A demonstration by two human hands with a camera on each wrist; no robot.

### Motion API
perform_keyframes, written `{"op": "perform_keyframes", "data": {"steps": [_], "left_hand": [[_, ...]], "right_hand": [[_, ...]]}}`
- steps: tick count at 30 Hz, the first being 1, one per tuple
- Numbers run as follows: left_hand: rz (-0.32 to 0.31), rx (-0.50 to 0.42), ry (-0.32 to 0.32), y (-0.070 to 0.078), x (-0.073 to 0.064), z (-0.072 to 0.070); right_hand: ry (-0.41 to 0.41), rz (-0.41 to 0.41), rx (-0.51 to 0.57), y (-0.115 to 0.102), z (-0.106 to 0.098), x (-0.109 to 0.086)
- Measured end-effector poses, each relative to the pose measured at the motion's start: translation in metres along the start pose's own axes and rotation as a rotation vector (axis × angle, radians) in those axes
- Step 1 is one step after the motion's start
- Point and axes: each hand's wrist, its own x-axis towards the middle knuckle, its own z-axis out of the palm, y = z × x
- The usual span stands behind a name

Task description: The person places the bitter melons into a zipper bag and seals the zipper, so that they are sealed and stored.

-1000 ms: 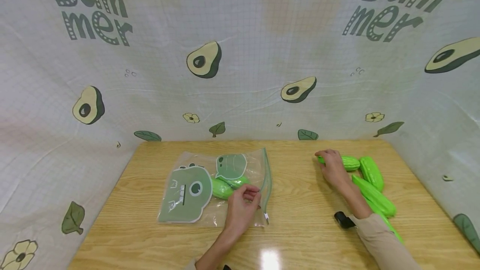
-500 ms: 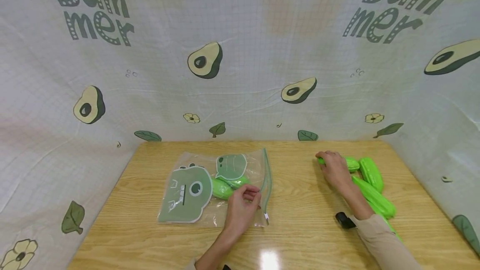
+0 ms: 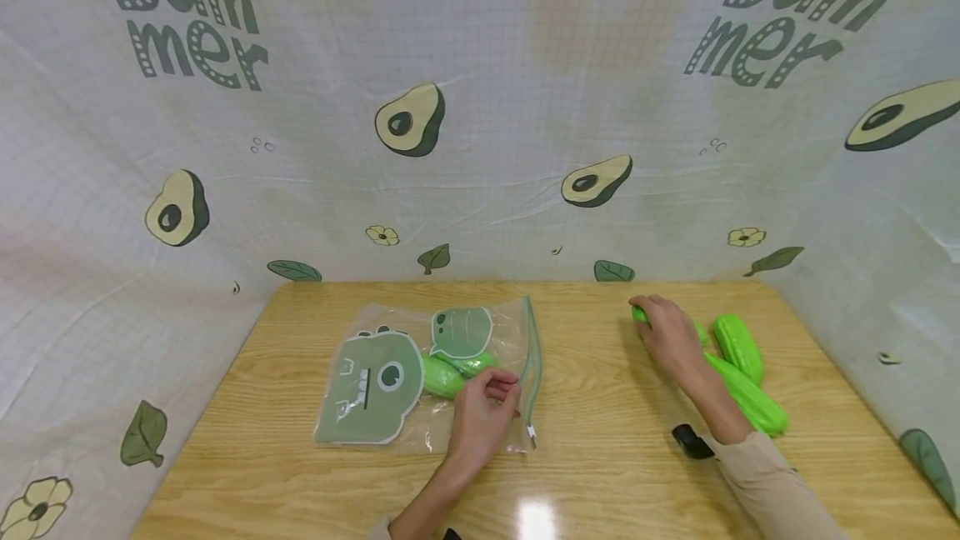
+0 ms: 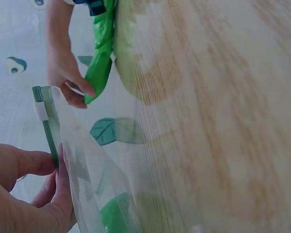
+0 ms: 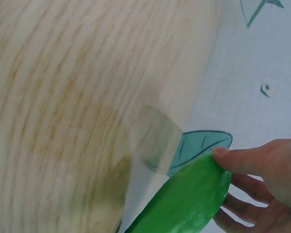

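A clear zip bag (image 3: 442, 427) with green dinosaur prints lies flat on the left of the table, one glossy green cucumber-shaped vegetable (image 3: 442, 379) inside it. My left hand (image 3: 483, 419) pinches the bag near its open zip edge; the left wrist view shows thumb and finger on the green zip strip (image 4: 49, 133) below its white slider (image 4: 40, 111). On the right, my right hand (image 3: 667, 336) grips the end of another such vegetable (image 5: 189, 194), thumb on one side and fingers on the other. The hand covers much of it in the head view.
More green vegetables (image 3: 738, 348) lie to the right of my right hand, one (image 3: 750, 398) partly behind the forearm. A printed avocado cloth (image 3: 502, 215) hangs along the back and sides of the wooden table (image 3: 592, 407).
My right hand has shifted slightly up and left with the vegetable it grips, and the gap to the other vegetables has widened. My left hand stays on the bag.
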Motion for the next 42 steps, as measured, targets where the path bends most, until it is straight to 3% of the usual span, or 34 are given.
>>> {"op": "perform_keyframes", "data": {"steps": [10, 23, 32, 42], "left_hand": [[0.024, -0.016, 0.004, 0.001, -0.002, -0.001], [0.007, 0.004, -0.002, -0.001, 0.000, 0.000], [-0.010, 0.016, -0.012, -0.002, 0.001, -0.001], [-0.012, 0.025, -0.019, -0.001, 0.001, -0.001]], "right_hand": [[0.149, -0.047, 0.053, -0.006, -0.006, -0.003], [0.248, -0.086, 0.138, -0.014, -0.011, 0.000], [0.291, -0.073, 0.279, -0.022, -0.016, -0.002], [0.285, 0.019, 0.442, -0.027, -0.019, -0.003]]}}
